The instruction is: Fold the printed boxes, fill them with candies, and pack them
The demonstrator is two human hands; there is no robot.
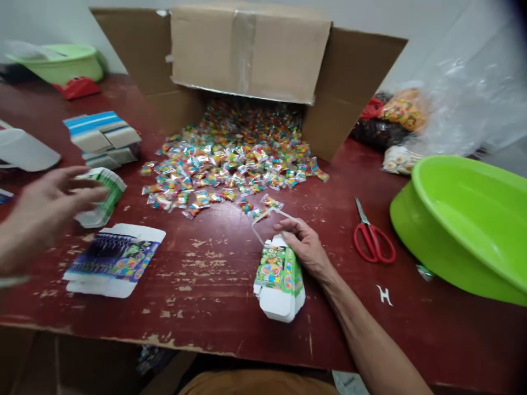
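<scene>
My right hand (304,247) is closed on the top end of a stack of flat green candy boxes (276,271), which rests on the table in front of me. A thin whitish loop (263,215) sticks out past the fingers of that hand; whether it is a band or a strip I cannot tell. My left hand (53,211), somewhat blurred, is stretched out with fingers apart. Beside its fingertips stands another bundle of green and white boxes (111,192); contact is unclear. Below that lie flat purple candy boxes (138,258).
A tipped cardboard box (206,49) spills wrapped candies (230,164) over the red table (197,307). Red-handled scissors (373,241) and a green basin (448,236) are at right. Blue-and-white bundles (102,131), a white container (27,149) and another basin (78,66) stand left.
</scene>
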